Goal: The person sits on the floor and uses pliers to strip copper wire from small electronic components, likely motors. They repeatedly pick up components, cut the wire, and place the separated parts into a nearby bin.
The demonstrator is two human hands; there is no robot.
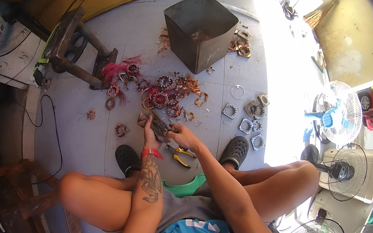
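Note:
My left hand (pixel 150 136) is closed around a dark grey-brown metal piece (pixel 153 122), flat-sided and tilted, above the floor between my feet. At its right end, the fingers of my right hand (pixel 183 136) are pinched together. Whether they grip the metal piece itself or something small against it, I cannot tell. Below my hands lie yellow-and-black pliers (pixel 178 157). Just beyond is a pile of motor windings (pixel 165 95), ring-shaped, with copper and dark red wire. A single wound ring (pixel 120 130) lies apart, left of my left hand.
A tall square metal bin (pixel 197 37) stands beyond the pile. Bare square metal cores (pixel 246 125) lie to the right, near my shoe (pixel 234 152). A heavy metal frame (pixel 81 49) stands at left, with a black cable (pixel 62 156) nearby. Several fans (pixel 339 114) line the right side.

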